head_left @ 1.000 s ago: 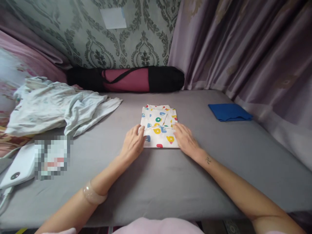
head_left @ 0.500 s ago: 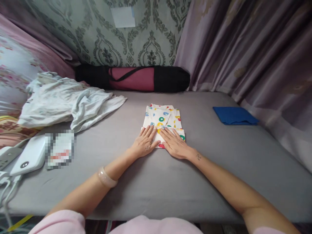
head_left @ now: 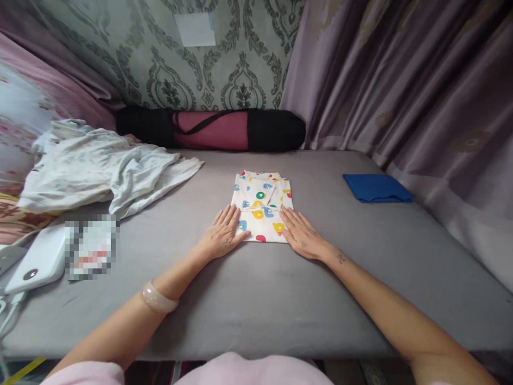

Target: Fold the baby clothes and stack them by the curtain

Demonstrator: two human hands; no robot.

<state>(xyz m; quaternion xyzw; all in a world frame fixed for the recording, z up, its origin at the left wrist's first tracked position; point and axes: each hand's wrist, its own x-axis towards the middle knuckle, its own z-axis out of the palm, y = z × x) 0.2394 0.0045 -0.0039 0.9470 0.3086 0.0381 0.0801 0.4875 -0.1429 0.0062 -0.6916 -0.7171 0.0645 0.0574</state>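
A white cloth garment printed with red, yellow, blue and green shapes (head_left: pixel 260 224) lies folded into a compact, roughly rectangular packet at the middle of a flat surface covered in smooth grey fabric (head_left: pixel 256 305). A folded edge crosses it about midway, and its far end narrows slightly.

The person's left hand (head_left: pixel 225 231) lies palm down at the garment's near left side, open and gripping nothing, its fingers straight, close together and pointing away from the body; the thumb stretches inward over the near left corner. The right hand (head_left: pixel 300 234) mirrors it at the near right side, also flat and open, with its fingertips on the printed cloth and its fingers slanting forward and inward. Both forearms reach in from the lower corners of the view, converging toward the garment, the wrists low over the grey fabric. A pale, glossy, rounded bangle (head_left: pixel 158 298) circles the left forearm, and small dark marks show on the right wrist.

Well to the right lies a folded, solid blue cloth (head_left: pixel 377 188). To the left spreads a crumpled, pale, faintly patterned fabric piece (head_left: pixel 92 166), with a white, flat, rectangular device (head_left: pixel 38 262) nearer the body. Beyond the garment, a long black-and-maroon cylindrical bag (head_left: pixel 210 130) rests along the patterned grey-green wall (head_left: pixel 168 80).
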